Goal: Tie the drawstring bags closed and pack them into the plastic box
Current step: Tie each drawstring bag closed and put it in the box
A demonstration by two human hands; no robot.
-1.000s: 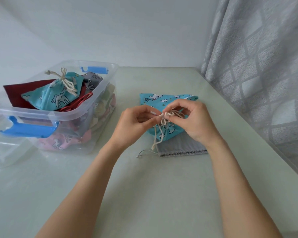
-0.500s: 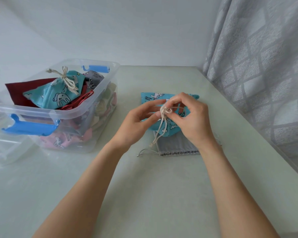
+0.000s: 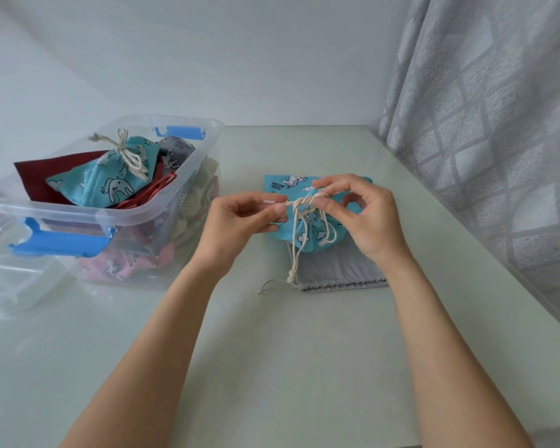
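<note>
A turquoise unicorn-print drawstring bag (image 3: 307,239) lies at the table's middle, its mouth gathered. My left hand (image 3: 240,221) and my right hand (image 3: 366,215) each pinch its cream drawstring (image 3: 306,202), which is twisted between them just above the bag; loose cord ends hang down toward me. Under it lies a flat grey bag (image 3: 337,273) with a thin grey cord. The clear plastic box (image 3: 162,208) with blue latches stands to the left, holding a tied turquoise bag (image 3: 107,179), a dark red one, a grey one and several more.
A clear lid (image 3: 10,282) lies at the left, in front of the box. A grey patterned curtain (image 3: 498,140) hangs along the table's right edge. A pale wall runs behind. Bare tabletop (image 3: 272,350) stretches between my forearms.
My hands have drawn apart sideways, stretching the twisted cord level between them. They have also lifted slightly off the bag.
</note>
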